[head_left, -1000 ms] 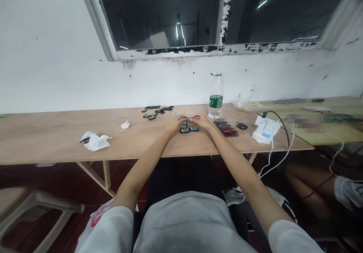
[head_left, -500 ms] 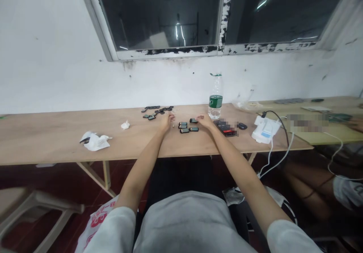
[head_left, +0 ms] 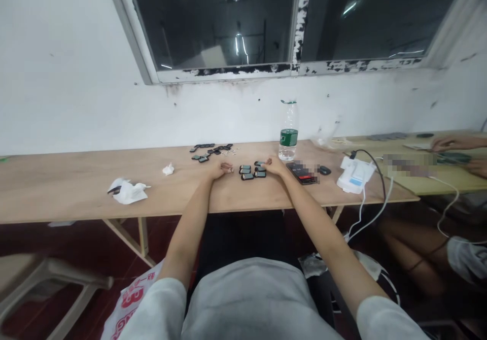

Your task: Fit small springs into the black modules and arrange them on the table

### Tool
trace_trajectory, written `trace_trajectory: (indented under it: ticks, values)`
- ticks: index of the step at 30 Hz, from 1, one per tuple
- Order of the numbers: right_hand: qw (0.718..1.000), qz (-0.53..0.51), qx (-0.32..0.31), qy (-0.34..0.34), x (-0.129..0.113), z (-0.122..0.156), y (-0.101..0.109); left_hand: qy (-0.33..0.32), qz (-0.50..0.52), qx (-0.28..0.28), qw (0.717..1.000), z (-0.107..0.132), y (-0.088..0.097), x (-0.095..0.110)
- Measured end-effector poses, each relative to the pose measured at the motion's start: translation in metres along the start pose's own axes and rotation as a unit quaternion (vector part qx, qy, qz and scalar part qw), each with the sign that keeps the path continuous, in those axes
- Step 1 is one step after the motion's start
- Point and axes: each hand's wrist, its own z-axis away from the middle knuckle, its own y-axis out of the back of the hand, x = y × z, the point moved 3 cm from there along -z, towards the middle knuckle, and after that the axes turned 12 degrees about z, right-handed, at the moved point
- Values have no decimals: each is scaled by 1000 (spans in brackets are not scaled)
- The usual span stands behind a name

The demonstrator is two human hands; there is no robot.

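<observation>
Small black-rimmed pieces with grey-green faces (head_left: 247, 176) lie in two short columns on the wooden table between my hands. My right hand (head_left: 274, 167) is at the right column, its fingertips closed on one such piece (head_left: 258, 169) lying between two others. To the left of the columns, my left hand (head_left: 219, 169) rests low over the table with its fingers curled together. Whatever those fingers hold, if anything, is too small to make out. Farther back lies a loose group of similar dark pieces (head_left: 203, 158), with tiny pale bits (head_left: 229, 152) beside it.
A water bottle (head_left: 288, 138) stands behind my right hand. A phone (head_left: 300, 172), a dark oval object (head_left: 324, 170) and a white box with cables (head_left: 356, 175) lie rightward. Crumpled tissues (head_left: 131, 192) lie left. Another person's hand (head_left: 451, 142) is at the far-right table.
My left hand has moved slightly left and nearer me, uncovering the pale bits. My right hand has brought a piece into the right column. Another person's hand has appeared at far right.
</observation>
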Motion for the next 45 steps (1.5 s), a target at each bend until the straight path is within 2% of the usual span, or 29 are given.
trace_trajectory:
  ticks: [2, 8, 11, 17, 22, 27, 31, 34, 40, 45]
  values:
    - [1000, 11, -16, 5, 2, 0, 3, 8, -11, -5, 1000, 1, 1, 1]
    - [979, -13, -192, 70, 6, 5, 12, 18, -51, -6, 999, 4, -4, 7]
    - [968, -22, -235, 88, 6, 6, 15, 12, -78, -13, 997, 6, -10, 12]
    - [969, -13, -236, 77, 6, 6, 16, -19, -130, -21, 991, 6, -15, 16]
    - [963, -13, -252, 90, 3, 9, 19, 5, -141, -14, 990, 8, -14, 19]
    - [958, -84, -263, 84, -2, 12, 20, -36, -138, -1, 990, 14, -21, 32]
    - [948, -158, -266, 76, -8, 16, 22, -90, -146, 17, 985, 13, -35, 48]
    - [942, -226, -236, 75, -15, 16, 21, -134, -173, 16, 976, 10, -52, 57]
    - [930, -320, -160, 79, -25, 11, 7, -218, -191, -43, 956, 10, -83, 63]
    - [914, -372, -154, 56, -30, 11, -2, -242, -228, -64, 941, 12, -89, 62]
